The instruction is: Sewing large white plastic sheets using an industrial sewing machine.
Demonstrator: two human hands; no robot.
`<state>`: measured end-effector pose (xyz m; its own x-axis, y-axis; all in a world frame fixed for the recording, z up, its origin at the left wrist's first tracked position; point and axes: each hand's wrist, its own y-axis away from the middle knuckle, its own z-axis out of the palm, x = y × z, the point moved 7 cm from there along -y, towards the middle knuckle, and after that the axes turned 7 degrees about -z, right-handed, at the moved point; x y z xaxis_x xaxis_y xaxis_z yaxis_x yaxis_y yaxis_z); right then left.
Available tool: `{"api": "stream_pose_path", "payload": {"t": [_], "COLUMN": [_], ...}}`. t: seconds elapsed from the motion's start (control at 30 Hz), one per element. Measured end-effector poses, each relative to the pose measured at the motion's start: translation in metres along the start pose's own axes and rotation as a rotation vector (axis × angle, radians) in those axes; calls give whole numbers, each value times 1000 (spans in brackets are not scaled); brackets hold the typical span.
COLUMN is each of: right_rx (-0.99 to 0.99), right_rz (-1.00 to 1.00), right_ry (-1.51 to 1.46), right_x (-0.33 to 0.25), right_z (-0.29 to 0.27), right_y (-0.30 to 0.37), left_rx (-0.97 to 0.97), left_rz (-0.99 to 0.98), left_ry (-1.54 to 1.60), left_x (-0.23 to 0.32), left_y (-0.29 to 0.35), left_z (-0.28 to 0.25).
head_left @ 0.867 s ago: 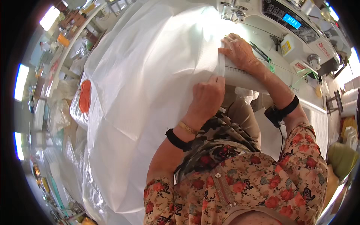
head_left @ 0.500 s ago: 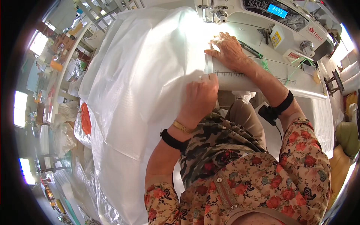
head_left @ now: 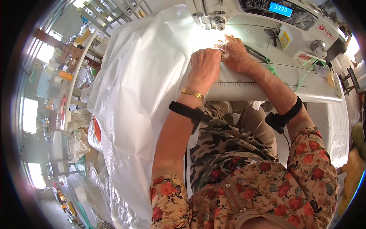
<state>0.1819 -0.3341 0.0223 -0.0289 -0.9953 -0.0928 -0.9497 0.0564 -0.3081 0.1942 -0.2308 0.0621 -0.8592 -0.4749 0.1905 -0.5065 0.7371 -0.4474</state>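
A large white, translucent woven plastic sheet (head_left: 133, 84) drapes over the left side of the sewing table and hangs down beside me. My left hand (head_left: 206, 66) is closed on its right edge, just in front of the sewing machine (head_left: 282, 19). Right against it, my right hand (head_left: 235, 53) bends its fingers over the same edge on the machine bed. Bright lamp light below the machine head (head_left: 219, 23) washes out the fingertips and the sheet there, so the exact grip is hard to see.
A ruler scale (head_left: 236, 84) runs along the table's front edge. Green thread (head_left: 271, 66) and a dark slim tool (head_left: 254, 52) lie right of my hands. A pale slatted rack (head_left: 101, 13) stands at the far left, with a cluttered bench (head_left: 72, 82) nearer.
My left hand has moved forward and up along the sheet's edge, from the table front to beside my right hand. The right hand's spread fingers have drawn in.
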Motion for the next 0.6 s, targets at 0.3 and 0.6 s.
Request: {"api": "stream_pose_path", "payload": {"t": [0.3, 0.6], "right_rx": [-48, 23], "right_rz": [11, -40], "right_ry": [-139, -138], "right_x": [6, -5], "right_z": [6, -2], "right_y": [-6, -2], "left_rx": [-66, 35], "left_rz": [-239, -175], "left_ry": [7, 14], "left_x": [-4, -12], "left_y": [52, 48], "left_z": [-4, -1]}}
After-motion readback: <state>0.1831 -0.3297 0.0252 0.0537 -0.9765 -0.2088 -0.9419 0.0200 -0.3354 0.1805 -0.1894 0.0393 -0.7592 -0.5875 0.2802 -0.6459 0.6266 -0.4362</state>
